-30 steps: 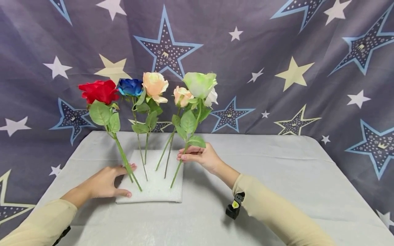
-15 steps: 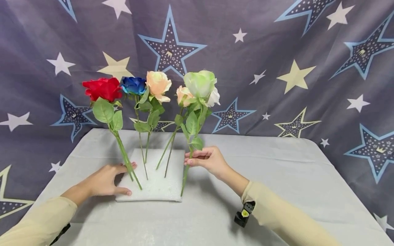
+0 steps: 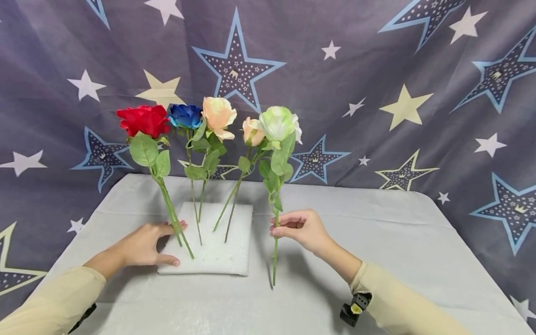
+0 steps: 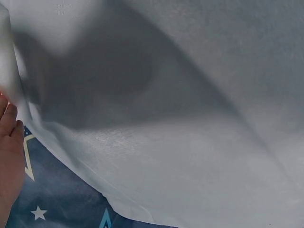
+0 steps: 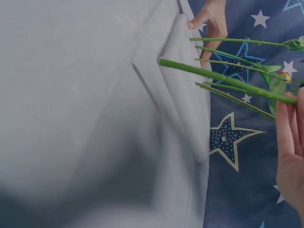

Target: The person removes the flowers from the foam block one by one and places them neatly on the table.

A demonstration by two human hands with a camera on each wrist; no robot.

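My right hand (image 3: 303, 228) pinches the stem of a pale green rose (image 3: 277, 123) between thumb and fingers. That rose stands upright over the table, just right of the white foam block (image 3: 234, 263), and its lower stem end hangs free. In the right wrist view the green stem (image 5: 218, 76) points away from the fingers. On the block's left edge my left hand (image 3: 144, 244) rests, thumb and fingers spread. Stuck in the foam are a red rose (image 3: 144, 121), a blue rose (image 3: 185, 116), a large peach rose (image 3: 218, 114) and a small peach rose (image 3: 253, 132).
A white rose (image 3: 298, 128) is mostly hidden behind the pale green one. Light grey cloth covers the table (image 3: 402, 260), and a dark star-patterned curtain (image 3: 356, 56) hangs behind its far edge. Each forearm wears a black strap device.
The pale green rose has come out of the foam and moved right and toward me in my right hand. My left hand stays on the block.
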